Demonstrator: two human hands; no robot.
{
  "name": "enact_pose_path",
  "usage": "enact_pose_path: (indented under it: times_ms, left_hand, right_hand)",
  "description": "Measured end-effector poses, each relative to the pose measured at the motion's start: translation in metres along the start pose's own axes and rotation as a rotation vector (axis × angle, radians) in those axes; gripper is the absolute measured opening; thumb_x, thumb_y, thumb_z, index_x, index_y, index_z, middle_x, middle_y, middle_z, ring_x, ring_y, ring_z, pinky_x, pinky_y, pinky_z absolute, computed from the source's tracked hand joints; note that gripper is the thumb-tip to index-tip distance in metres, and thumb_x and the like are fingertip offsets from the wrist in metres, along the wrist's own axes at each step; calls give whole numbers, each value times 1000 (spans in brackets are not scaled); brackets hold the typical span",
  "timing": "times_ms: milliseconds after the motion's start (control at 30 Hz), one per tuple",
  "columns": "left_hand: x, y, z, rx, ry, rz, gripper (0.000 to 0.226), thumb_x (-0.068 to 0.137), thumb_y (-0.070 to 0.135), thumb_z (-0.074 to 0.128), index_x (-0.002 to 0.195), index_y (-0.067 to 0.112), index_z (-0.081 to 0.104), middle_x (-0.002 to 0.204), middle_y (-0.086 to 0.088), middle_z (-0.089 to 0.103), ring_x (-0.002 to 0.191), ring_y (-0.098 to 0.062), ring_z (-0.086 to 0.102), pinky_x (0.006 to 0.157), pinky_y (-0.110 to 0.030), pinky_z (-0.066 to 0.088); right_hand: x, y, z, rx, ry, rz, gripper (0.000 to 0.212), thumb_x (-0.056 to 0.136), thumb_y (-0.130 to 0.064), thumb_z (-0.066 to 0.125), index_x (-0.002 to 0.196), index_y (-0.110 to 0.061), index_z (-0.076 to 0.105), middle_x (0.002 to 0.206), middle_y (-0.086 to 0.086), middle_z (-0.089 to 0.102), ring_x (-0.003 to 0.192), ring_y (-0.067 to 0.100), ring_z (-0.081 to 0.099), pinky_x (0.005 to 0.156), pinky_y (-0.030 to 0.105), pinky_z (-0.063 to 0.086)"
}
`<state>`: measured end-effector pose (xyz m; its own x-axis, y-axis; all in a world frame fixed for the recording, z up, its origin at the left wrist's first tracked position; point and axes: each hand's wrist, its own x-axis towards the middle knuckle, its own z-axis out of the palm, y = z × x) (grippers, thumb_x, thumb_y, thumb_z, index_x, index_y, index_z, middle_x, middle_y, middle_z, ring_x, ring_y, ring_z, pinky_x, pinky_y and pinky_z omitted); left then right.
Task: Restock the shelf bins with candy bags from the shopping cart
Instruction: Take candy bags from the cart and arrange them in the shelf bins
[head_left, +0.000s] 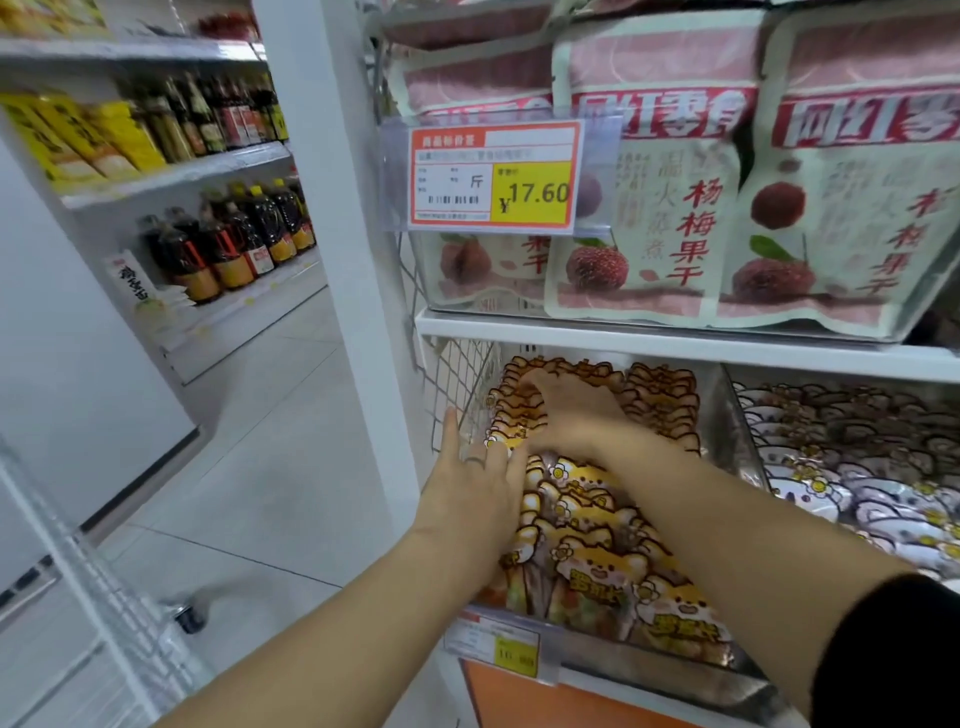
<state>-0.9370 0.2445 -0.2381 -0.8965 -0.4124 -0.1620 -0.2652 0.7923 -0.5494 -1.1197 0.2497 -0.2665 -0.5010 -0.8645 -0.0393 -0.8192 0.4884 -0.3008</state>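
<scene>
While the left hand (470, 483) lies flat on orange candy bags (587, 525) at lower centre, the right hand (569, 410) touches them. I cannot tell its grip.

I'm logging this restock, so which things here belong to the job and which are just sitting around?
Job: yellow candy bags, clear bin, shopping cart, left hand, right hand.
Just around: dried-fruit bags, 17.60 price tag, oil bottles, white candy bags.
</scene>
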Motion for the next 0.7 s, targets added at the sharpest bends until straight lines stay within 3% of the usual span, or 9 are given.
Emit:
enact_pose_path:
  times_ms: [133, 200, 267, 367, 467, 567, 667, 700]
  left_hand:
    - [-5, 4, 2, -48, 42, -37, 82, 100, 23, 42, 156, 4, -15, 143, -21, 33, 131, -38, 43, 116, -68, -6]
    - [-10, 5, 4, -70, 50, -41, 79, 102, 24, 39, 156, 3, -16, 144, -22, 31, 135, -39, 39, 116, -67, -8]
    - [-15, 6, 3, -64, 71, -43, 80, 102, 27, 37, 155, 3, -18, 144, -22, 29, 136, -39, 37, 116, -66, -12]
    - [-14, 8, 7, -83, 61, -62, 79, 102, 24, 36, 154, 4, -20, 145, -22, 28, 132, -39, 41, 114, -66, -16]
    - [-6, 7, 3, -82, 41, -80, 85, 100, 23, 43, 155, 5, -19, 146, -23, 27, 130, -39, 45, 113, -68, -17]
    - [1, 4, 1, -54, 15, -61, 90, 99, 26, 49, 155, 5, -17, 156, -22, 19, 137, -39, 39, 114, -69, -12]
    - [1, 1, 3, -30, 13, -29, 86, 102, 31, 43, 154, 4, -20, 162, -22, 9, 143, -39, 31, 114, -69, -11]
    - [0, 1, 4, -26, 5, -19, 88, 102, 33, 44, 153, 3, -21, 162, -23, 8, 145, -39, 29, 115, -68, -11]
  right_hand:
    - [-3, -3, 2, -18, 1, -38, 65, 77, -51, 74, 135, -38, 46, 117, -9, 67, 116, 20, 59, 98, 42, 36]
    - [-8, -2, 3, -54, 35, -85, 34, 79, -54, 71, 110, -44, 58, 116, -12, 66, 115, 23, 58, 96, 39, 38]
    - [-18, -1, 5, -75, 139, -140, 18, 82, -49, 69, 90, -41, 55, 106, -14, 67, 109, 23, 59, 97, 36, 39]
    - [-29, -5, 3, -108, 258, -189, 13, 88, -42, 68, 91, -33, 57, 99, -16, 64, 99, 12, 57, 102, 33, 31]
    - [-22, -7, 1, -143, 306, -130, 21, 88, -48, 66, 92, -30, 56, 104, -12, 64, 100, 15, 60, 96, 35, 32]
    - [-7, -7, 1, -185, 141, 29, 54, 80, -75, 56, 98, -24, 54, 104, -5, 64, 104, 20, 60, 98, 43, 33]
    - [-8, -9, -2, -63, 75, 100, 101, 65, -93, 48, 136, -21, 45, 135, 0, 56, 127, 24, 50, 111, 51, 27]
    - [-12, -8, -3, -27, 123, 85, 103, 69, -90, 49, 146, -23, 37, 146, 1, 47, 135, 25, 43, 113, 51, 27]
